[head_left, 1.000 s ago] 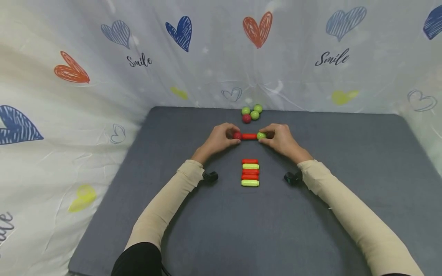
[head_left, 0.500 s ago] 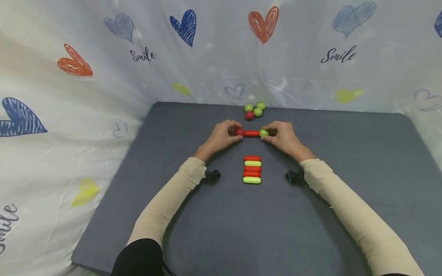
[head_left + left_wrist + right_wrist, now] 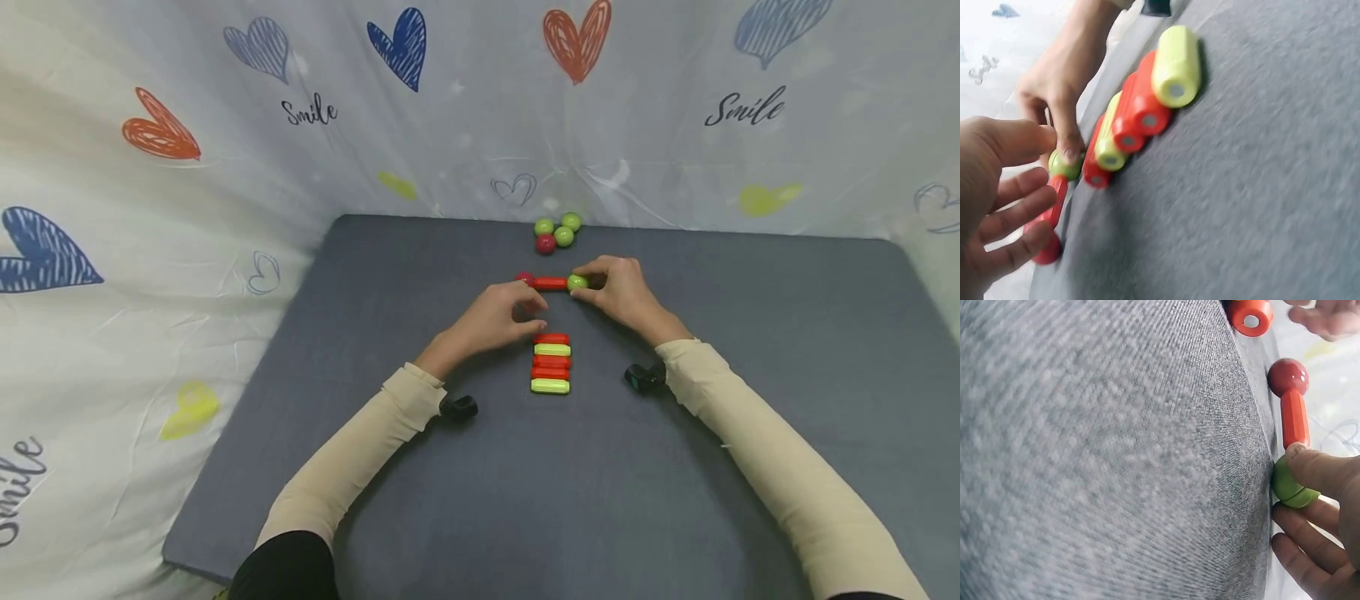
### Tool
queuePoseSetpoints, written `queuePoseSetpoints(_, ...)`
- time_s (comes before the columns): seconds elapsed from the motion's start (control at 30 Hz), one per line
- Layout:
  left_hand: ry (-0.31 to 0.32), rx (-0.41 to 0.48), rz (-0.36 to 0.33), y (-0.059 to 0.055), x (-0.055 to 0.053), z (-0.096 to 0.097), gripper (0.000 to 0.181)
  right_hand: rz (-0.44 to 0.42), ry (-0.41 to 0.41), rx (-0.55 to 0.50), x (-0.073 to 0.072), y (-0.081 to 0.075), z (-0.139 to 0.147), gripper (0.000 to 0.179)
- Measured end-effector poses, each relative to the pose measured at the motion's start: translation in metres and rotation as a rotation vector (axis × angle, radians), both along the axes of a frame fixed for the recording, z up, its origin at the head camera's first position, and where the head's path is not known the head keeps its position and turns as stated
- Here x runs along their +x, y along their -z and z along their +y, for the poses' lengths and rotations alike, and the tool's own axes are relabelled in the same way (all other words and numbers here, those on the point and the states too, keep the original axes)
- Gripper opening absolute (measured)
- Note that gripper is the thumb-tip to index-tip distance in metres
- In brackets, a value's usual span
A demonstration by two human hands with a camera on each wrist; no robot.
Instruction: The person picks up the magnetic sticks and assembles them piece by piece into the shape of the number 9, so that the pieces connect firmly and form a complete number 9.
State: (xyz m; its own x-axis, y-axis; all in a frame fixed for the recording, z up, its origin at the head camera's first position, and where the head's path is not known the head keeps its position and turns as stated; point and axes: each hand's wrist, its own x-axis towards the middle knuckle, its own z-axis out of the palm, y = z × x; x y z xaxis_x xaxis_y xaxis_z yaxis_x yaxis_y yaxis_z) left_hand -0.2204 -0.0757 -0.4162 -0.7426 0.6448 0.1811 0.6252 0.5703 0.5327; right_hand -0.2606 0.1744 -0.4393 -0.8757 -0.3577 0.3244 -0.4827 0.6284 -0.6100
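My right hand pinches a green ball between thumb and fingers. That ball sits at one end of a red ribbed rod, and a glossy red ball sits at the rod's other end. Together they lie flat across the grey table. My left hand holds nothing; its thumb and fingers are spread apart, just left of a row of short rods. In that row are red rods and yellow-green rods, with round metal spots on their ends.
Behind the joined pieces, three green balls and one red ball cluster near the far edge of the grey table. A white curtain printed with hearts hangs behind and to the left.
My left hand has let go of the red ball and moved back toward the row of rods. My right hand stays at the green ball. The head view has tilted slightly.
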Motion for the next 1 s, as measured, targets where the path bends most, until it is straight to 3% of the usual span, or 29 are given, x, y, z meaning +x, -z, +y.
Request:
queuePoseSetpoints(0.17,0.032,-0.16,-0.078,-0.001,0.003,0.012,0.027,-0.004,0.006,0.003,0.0,-0.001,0.0,0.031)
queuePoseSetpoints(0.6,0.095,-0.356,-0.2,-0.006,-0.006,0.027,0.022,-0.013,0.003,-0.011,0.0,0.001,0.0,0.031)
queuePoseSetpoints(0.83,0.108,-0.356,-0.235,-0.01,-0.005,0.024,0.019,-0.037,-0.01,-0.012,0.001,0.001,-0.001,0.031)
queuePoseSetpoints(1.0,0.053,-0.262,-0.234,-0.009,-0.004,0.017,0.014,-0.043,-0.003,-0.012,0.001,-0.001,-0.001,0.031)
